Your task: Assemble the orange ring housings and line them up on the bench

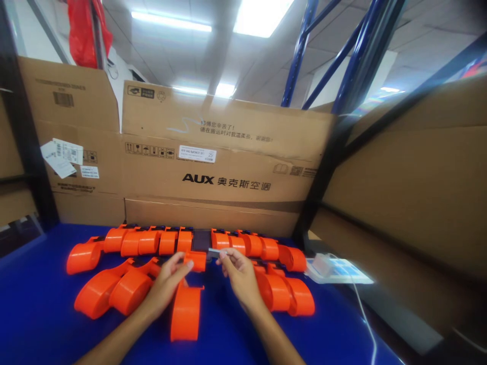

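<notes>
My left hand point(167, 281) is closed on a small orange plastic piece point(198, 261), held above the blue tabletop point(224, 329). Between thumb and fingers, my right hand point(240, 279) pinches a thin grey flat strip point(215, 251), perhaps a blade. The strip's free end points left, near the orange piece; whether they touch I cannot tell. A larger round orange plastic part point(185, 313) with a small hooked lip stands just below my left hand. More such parts point(131, 290) lie left of my left wrist, and others point(279, 293) sit beside my right hand.
Several orange parts point(148, 242) line the back of the table, with a dark rectangular panel point(201, 239) among them. Behind rises a printed cardboard sheet point(228, 167). At right lies a white-and-blue tray-like object point(342, 271) near a white cable point(361, 309). Dark frame posts point(323, 182) flank the table.
</notes>
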